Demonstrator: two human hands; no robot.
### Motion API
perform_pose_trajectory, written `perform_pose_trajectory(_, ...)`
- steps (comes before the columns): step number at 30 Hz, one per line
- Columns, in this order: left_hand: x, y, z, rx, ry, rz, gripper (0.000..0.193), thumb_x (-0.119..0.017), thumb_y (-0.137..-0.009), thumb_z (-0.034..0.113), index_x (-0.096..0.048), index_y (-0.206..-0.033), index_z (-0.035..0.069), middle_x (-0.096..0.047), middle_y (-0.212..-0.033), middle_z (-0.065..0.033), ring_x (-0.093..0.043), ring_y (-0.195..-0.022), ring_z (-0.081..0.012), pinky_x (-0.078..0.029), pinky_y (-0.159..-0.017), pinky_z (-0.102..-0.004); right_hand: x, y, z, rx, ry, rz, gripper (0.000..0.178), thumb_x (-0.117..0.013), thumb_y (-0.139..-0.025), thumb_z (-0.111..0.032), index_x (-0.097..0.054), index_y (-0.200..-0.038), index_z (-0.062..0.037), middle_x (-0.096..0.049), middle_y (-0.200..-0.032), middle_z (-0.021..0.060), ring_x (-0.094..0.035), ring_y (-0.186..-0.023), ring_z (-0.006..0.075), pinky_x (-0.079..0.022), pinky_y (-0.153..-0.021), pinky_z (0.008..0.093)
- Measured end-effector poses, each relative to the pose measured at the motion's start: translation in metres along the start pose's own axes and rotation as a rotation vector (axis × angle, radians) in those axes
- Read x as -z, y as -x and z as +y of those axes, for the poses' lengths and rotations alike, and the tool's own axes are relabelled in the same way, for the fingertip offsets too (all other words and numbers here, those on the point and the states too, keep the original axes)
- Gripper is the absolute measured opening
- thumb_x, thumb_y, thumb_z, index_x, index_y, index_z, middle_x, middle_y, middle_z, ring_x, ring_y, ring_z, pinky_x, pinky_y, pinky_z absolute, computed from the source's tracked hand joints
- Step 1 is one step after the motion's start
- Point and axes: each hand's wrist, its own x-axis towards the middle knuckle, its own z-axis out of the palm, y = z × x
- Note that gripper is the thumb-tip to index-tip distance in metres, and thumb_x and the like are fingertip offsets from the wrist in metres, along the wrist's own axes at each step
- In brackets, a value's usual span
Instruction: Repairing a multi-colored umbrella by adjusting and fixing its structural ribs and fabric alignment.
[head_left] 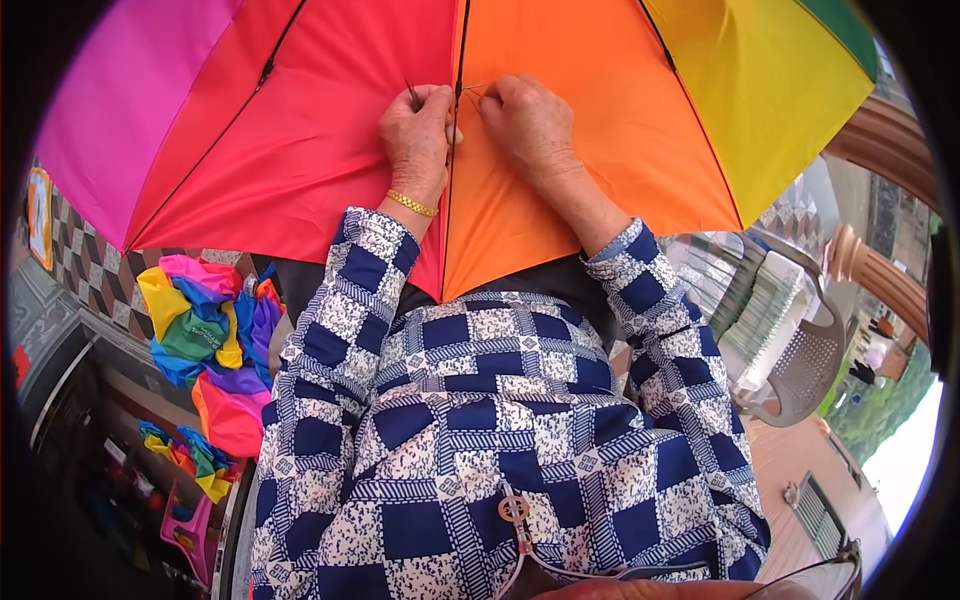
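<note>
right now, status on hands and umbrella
Left hand closed, dark slim piece protruding; right hand pinching needle-like piece. Multicolour umbrella open, inner side showing. Dark rib between hands, nothing blocking.

Probably a home's porch or terrace doubling as work spot: patterned tile floor [95, 265], far left; coloured cloth heap [195, 335], left; open umbrella [620, 130] in front; brown columns [885, 145], grey chair [812, 362], green hillside [888, 412], right. Semi-outdoor, daylight at right; exact kind unsure.
</note>
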Motion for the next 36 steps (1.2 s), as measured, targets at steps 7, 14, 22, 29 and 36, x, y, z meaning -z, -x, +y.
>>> perform_pose_trajectory(7,0.004,-0.001,0.001,0.004,-0.006,0.003,0.012,-0.062,-0.084,0.012,-0.054,-0.079,0.005,-0.048,-0.057,0.0008,-0.045,-0.039,-0.0097,-0.035,-0.037,-0.0212,0.022,-0.001,-0.006,-0.169,-0.414,-0.126,0.013,-0.058,-0.072,-0.015,-0.063,-0.073,-0.0037,-0.064,-0.074,0.0146,-0.062,-0.071,0.0318,-0.050,-0.063,0.0387)
perform_pose_trajectory(14,0.000,0.001,0.001,0.002,-0.025,0.013,0.011,-0.061,-0.084,0.012,-0.055,-0.080,0.004,-0.048,-0.057,0.0007,-0.045,-0.039,-0.0096,-0.034,-0.036,-0.0209,0.035,-0.025,0.001,-0.397,-0.785,-0.348,0.008,-0.058,-0.080,-0.013,-0.061,-0.084,-0.0066,-0.061,-0.065,0.0037,-0.057,-0.054,0.0091,-0.045,-0.049,0.0255)
perform_pose_trajectory(22,0.003,0.001,0.001,-0.005,0.003,0.019,0.011,-0.062,-0.083,0.009,-0.053,-0.077,0.004,-0.047,-0.056,0.0013,-0.043,-0.040,-0.0074,-0.038,-0.036,-0.0226,0.045,-0.041,0.029,-0.417,-1.403,-0.726,0.008,-0.059,-0.085,-0.013,-0.062,-0.090,-0.0071,-0.059,-0.076,-0.0005,-0.056,-0.068,0.0067,-0.046,-0.058,0.0256)
perform_pose_trajectory(29,-0.003,0.002,0.002,0.001,0.009,-0.003,0.011,-0.062,-0.083,0.008,-0.053,-0.077,0.004,-0.047,-0.056,0.0012,-0.042,-0.040,-0.0075,-0.038,-0.036,-0.0227,0.049,-0.038,0.019,0.105,-0.424,-0.388,0.008,-0.062,-0.079,-0.013,-0.066,-0.082,-0.0072,-0.057,-0.074,0.0041,-0.058,-0.071,0.0188,-0.048,-0.064,0.0342)
perform_pose_trajectory(36,0.000,0.002,0.004,-0.003,0.012,-0.006,0.011,-0.061,-0.083,0.008,-0.053,-0.077,0.004,-0.047,-0.056,0.0011,-0.043,-0.040,-0.0077,-0.038,-0.036,-0.0230,0.022,-0.031,0.007,0.360,-0.169,-0.099,0.006,-0.062,-0.073,-0.012,-0.067,-0.075,-0.0098,-0.057,-0.076,0.0120,-0.058,-0.075,0.0312,-0.049,-0.065,0.0398)
